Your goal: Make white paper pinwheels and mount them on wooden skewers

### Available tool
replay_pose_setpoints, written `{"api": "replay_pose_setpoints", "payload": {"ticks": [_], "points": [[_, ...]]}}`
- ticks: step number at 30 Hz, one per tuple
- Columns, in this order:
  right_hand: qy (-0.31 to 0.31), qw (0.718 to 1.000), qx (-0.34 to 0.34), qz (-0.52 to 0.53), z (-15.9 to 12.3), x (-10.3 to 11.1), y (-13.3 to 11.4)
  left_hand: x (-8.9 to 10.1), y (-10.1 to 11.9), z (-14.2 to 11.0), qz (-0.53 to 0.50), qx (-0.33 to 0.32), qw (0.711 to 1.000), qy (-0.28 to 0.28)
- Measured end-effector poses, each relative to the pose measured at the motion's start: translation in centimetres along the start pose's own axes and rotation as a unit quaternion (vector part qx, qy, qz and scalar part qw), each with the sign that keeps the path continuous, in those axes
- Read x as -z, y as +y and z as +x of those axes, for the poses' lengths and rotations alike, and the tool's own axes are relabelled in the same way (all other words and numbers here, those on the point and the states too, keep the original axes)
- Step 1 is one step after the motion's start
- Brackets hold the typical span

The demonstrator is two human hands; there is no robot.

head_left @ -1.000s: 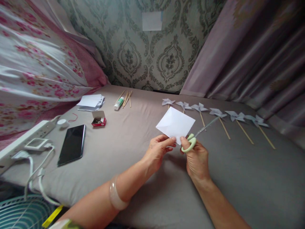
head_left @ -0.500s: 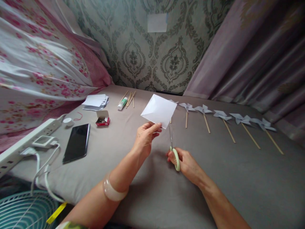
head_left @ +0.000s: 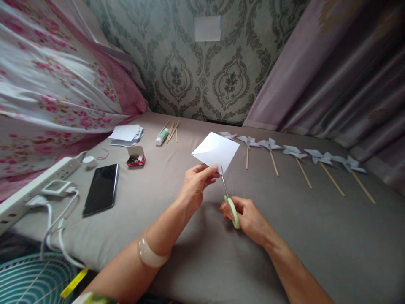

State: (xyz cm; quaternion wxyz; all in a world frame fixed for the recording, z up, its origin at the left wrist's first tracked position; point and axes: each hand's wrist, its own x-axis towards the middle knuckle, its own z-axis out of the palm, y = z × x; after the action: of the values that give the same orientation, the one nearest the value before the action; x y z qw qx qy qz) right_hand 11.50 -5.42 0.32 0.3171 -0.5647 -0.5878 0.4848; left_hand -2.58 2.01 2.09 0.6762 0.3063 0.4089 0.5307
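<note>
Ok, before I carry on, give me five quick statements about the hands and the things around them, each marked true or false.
1. The left hand holds a white paper sheet. True.
2. The right hand holds a pencil. False: the right hand holds scissors with pale green handles.
3. Six paper pinwheels on sticks lie toward the right. True.
4. The lid of the small red box is closed. False: it stands open.
5. The phone's screen is lit. False: the screen is dark.
</note>
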Motion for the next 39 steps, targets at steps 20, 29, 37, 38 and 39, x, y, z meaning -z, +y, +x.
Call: {"api": "replay_pose_setpoints", "payload": {"ticks": [20,29,37,38,39], "points": [[0.060,0.997,-0.008,0.038,-0.02,-0.01,-0.67,-0.35,-0.03,-0.54,-0.008,0.004,1.000,-0.012],[0.075,0.996,-0.001,0.045,-0.01,-0.22,-0.57,-0.39,0.00,-0.52,-0.013,0.005,1.000,-0.012],[0.101,0.993,-0.013,0.052,0.14,-0.41,-0.44,-0.39,0.09,-0.68,-0.006,0.003,1.000,-0.020],[0.102,0.993,-0.015,0.053,0.15,-0.44,-0.42,-0.40,0.10,-0.69,-0.006,0.003,1.000,-0.020],[0.103,0.993,-0.017,0.054,0.15,-0.47,-0.41,-0.41,0.11,-0.71,-0.006,0.003,1.000,-0.021]]}}
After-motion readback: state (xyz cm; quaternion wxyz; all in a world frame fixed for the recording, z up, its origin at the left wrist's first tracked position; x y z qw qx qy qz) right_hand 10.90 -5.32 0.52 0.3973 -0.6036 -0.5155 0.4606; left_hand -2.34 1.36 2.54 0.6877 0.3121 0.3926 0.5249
